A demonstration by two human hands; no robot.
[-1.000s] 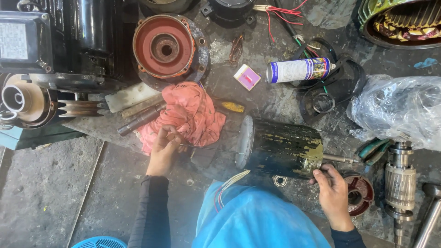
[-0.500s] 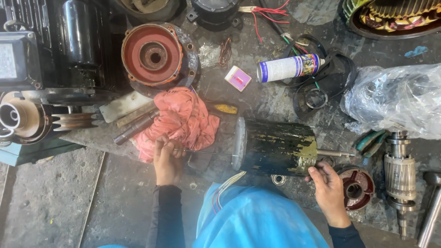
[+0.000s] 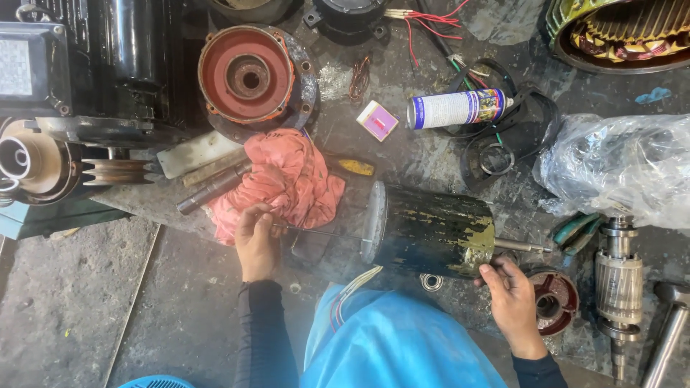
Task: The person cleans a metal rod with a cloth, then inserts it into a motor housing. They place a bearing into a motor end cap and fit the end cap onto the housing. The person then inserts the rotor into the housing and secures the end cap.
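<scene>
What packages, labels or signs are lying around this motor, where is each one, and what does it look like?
Spray can: lying on its side above the motor, white cylinder with blue and multicoloured label.
Small box: left of the can, flat, pink and white.
Nameplate: on the black machine at far left, pale grey rectangle.
Plastic bag: right side, clear, crumpled.

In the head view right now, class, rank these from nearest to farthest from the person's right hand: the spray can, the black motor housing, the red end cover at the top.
1. Black motor housing: touching the right hand, at its left.
2. Spray can: lying on its side, above the housing.
3. Red end cover: far upper left, beyond the pink rag.
</scene>
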